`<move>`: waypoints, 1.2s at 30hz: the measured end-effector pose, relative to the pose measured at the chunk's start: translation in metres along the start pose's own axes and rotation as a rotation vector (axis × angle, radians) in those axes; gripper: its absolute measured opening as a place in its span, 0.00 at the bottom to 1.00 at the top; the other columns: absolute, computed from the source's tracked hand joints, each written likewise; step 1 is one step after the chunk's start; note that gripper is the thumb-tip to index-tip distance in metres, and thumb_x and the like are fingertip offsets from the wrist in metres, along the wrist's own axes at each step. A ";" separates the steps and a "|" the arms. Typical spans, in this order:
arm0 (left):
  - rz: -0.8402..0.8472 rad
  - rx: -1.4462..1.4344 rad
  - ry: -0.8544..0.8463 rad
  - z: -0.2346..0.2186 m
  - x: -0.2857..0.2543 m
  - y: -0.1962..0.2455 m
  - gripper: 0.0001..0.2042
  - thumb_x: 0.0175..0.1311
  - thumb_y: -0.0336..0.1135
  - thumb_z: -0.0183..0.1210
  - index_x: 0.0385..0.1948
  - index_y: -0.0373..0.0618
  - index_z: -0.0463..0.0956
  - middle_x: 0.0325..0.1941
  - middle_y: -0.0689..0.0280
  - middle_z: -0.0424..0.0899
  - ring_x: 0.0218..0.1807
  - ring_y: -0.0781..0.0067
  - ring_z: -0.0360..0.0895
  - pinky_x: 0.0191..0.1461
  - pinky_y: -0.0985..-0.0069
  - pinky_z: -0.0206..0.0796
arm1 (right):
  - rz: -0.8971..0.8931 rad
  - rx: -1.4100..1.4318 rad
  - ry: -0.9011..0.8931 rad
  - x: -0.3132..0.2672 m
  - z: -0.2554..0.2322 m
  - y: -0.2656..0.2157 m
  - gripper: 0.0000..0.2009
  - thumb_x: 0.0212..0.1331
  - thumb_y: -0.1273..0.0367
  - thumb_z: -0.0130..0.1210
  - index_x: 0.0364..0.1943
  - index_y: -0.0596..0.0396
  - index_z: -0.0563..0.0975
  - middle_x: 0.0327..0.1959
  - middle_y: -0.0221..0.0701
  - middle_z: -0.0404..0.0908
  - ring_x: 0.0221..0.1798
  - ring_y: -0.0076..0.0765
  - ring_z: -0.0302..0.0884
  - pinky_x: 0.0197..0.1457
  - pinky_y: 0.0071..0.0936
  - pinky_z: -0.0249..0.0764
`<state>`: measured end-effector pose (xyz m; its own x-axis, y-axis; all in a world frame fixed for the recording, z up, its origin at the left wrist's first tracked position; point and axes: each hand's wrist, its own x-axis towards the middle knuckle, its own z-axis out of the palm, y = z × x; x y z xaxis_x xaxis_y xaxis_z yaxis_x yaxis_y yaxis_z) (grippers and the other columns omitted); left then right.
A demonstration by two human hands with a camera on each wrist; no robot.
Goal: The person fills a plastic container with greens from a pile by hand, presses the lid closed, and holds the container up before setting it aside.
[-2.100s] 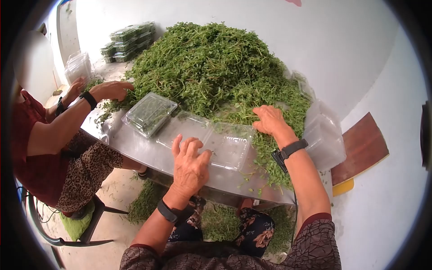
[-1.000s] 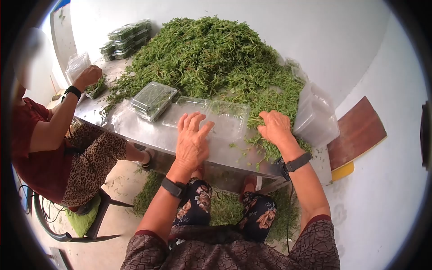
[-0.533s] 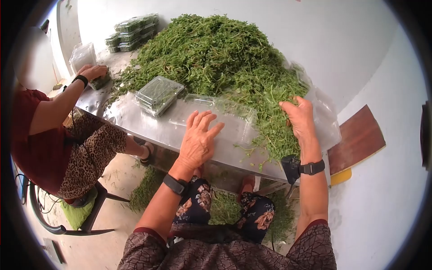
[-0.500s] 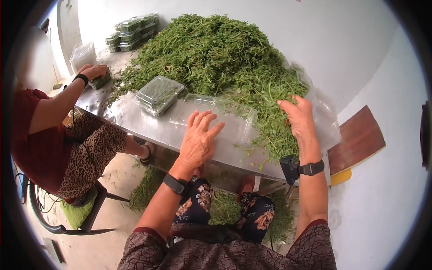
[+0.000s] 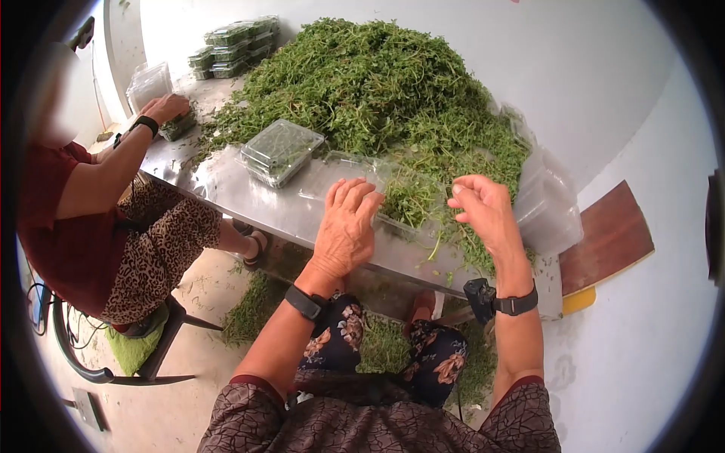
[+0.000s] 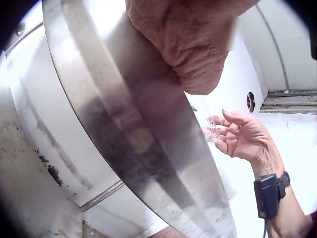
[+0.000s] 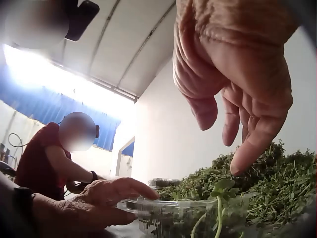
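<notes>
An open clear clamshell container (image 5: 393, 219) lies at the near edge of the steel table (image 5: 249, 204). A clump of green herbs (image 5: 408, 198) sits in its right half. My left hand (image 5: 349, 219) rests flat on the container's left half, fingers straight. My right hand (image 5: 476, 202) hovers just above the herbs in the tray with its fingers loosely curled, and it holds nothing. From the right wrist view the right hand's fingers (image 7: 247, 124) hang over the container (image 7: 183, 213). A big heap of loose herbs (image 5: 362, 83) rises behind.
A closed, filled container (image 5: 281, 151) lies left of mine. Several filled ones are stacked at the far end (image 5: 234, 45). Empty containers (image 5: 547, 204) stand at my right. Another person's hand (image 5: 168, 108) presses a small pack at the far left. A wooden board (image 5: 604, 241) leans by the wall.
My right hand came back from the heap to above the container, and herbs now lie in its tray. The left hand stayed on the container.
</notes>
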<state>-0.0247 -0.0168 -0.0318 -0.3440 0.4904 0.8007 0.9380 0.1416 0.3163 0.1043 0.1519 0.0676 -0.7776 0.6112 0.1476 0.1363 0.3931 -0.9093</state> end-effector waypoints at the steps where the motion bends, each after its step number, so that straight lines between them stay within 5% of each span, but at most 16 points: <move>1: -0.004 0.001 -0.004 -0.001 0.000 0.000 0.24 0.39 0.17 0.50 0.44 0.43 0.72 0.49 0.57 0.74 0.59 0.52 0.67 0.68 0.52 0.51 | -0.037 -0.074 -0.012 0.000 -0.001 0.009 0.15 0.58 0.64 0.57 0.41 0.65 0.77 0.36 0.37 0.82 0.35 0.29 0.79 0.36 0.25 0.75; 8: -0.009 -0.044 0.000 -0.002 0.000 0.002 0.24 0.37 0.17 0.48 0.43 0.44 0.73 0.49 0.58 0.74 0.60 0.52 0.67 0.68 0.52 0.50 | -0.071 -0.288 0.019 -0.019 0.007 0.052 0.17 0.52 0.63 0.62 0.40 0.63 0.78 0.33 0.40 0.82 0.32 0.36 0.79 0.39 0.32 0.74; 16: 0.009 0.012 -0.049 -0.004 0.000 0.001 0.24 0.37 0.19 0.49 0.42 0.47 0.75 0.50 0.60 0.74 0.60 0.54 0.67 0.69 0.53 0.48 | -0.049 -0.010 -0.010 -0.024 0.016 0.045 0.07 0.55 0.74 0.57 0.27 0.65 0.74 0.16 0.30 0.75 0.16 0.21 0.72 0.19 0.22 0.67; 26: 0.005 0.018 -0.058 -0.004 0.000 0.001 0.23 0.36 0.20 0.49 0.41 0.47 0.76 0.50 0.60 0.73 0.61 0.53 0.66 0.69 0.52 0.48 | -0.027 0.212 0.418 -0.017 -0.020 0.035 0.06 0.59 0.71 0.55 0.31 0.60 0.75 0.21 0.28 0.76 0.19 0.17 0.72 0.17 0.16 0.62; 28: 0.009 0.014 -0.052 -0.004 0.000 0.001 0.23 0.36 0.20 0.49 0.40 0.47 0.76 0.49 0.59 0.73 0.60 0.53 0.66 0.69 0.52 0.48 | -0.026 0.157 0.457 -0.012 -0.025 0.049 0.06 0.58 0.71 0.54 0.35 0.60 0.75 0.22 0.30 0.78 0.19 0.22 0.73 0.19 0.21 0.67; 30: 0.010 0.010 -0.049 -0.004 0.000 0.000 0.23 0.36 0.20 0.49 0.40 0.46 0.76 0.49 0.59 0.73 0.60 0.53 0.66 0.69 0.52 0.48 | -0.241 -0.386 0.659 -0.007 -0.025 0.057 0.08 0.57 0.72 0.54 0.39 0.59 0.76 0.31 0.34 0.81 0.22 0.30 0.76 0.26 0.28 0.73; 31: 0.011 0.004 -0.048 -0.004 0.000 0.000 0.23 0.36 0.20 0.49 0.40 0.46 0.76 0.49 0.59 0.73 0.60 0.53 0.66 0.69 0.51 0.48 | -0.241 -0.385 0.659 -0.009 -0.023 0.053 0.08 0.57 0.72 0.54 0.39 0.59 0.76 0.31 0.34 0.81 0.22 0.30 0.76 0.26 0.28 0.73; 33: 0.009 0.005 -0.048 -0.004 0.000 0.000 0.23 0.36 0.20 0.49 0.40 0.47 0.76 0.49 0.59 0.73 0.60 0.53 0.66 0.69 0.51 0.48 | -0.354 -0.608 0.672 -0.017 -0.011 0.040 0.09 0.56 0.71 0.55 0.41 0.57 0.78 0.43 0.38 0.81 0.40 0.42 0.79 0.45 0.39 0.75; 34: 0.008 0.006 -0.049 -0.004 0.000 0.000 0.23 0.37 0.20 0.49 0.40 0.47 0.76 0.50 0.59 0.73 0.60 0.53 0.66 0.69 0.51 0.48 | -0.354 -0.608 0.672 -0.017 -0.006 0.038 0.09 0.56 0.71 0.55 0.41 0.57 0.78 0.43 0.38 0.81 0.40 0.42 0.79 0.45 0.39 0.75; 36: 0.012 0.008 -0.043 -0.003 0.000 -0.002 0.22 0.37 0.21 0.50 0.41 0.47 0.76 0.50 0.59 0.73 0.61 0.53 0.66 0.69 0.51 0.48 | -0.664 -0.781 0.478 -0.016 0.003 0.033 0.11 0.55 0.68 0.57 0.42 0.56 0.80 0.52 0.40 0.78 0.57 0.47 0.70 0.62 0.44 0.64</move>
<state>-0.0262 -0.0195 -0.0312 -0.3310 0.5282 0.7819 0.9424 0.1426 0.3026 0.1191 0.1533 0.0342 -0.5477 0.2555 0.7967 0.2602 0.9570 -0.1281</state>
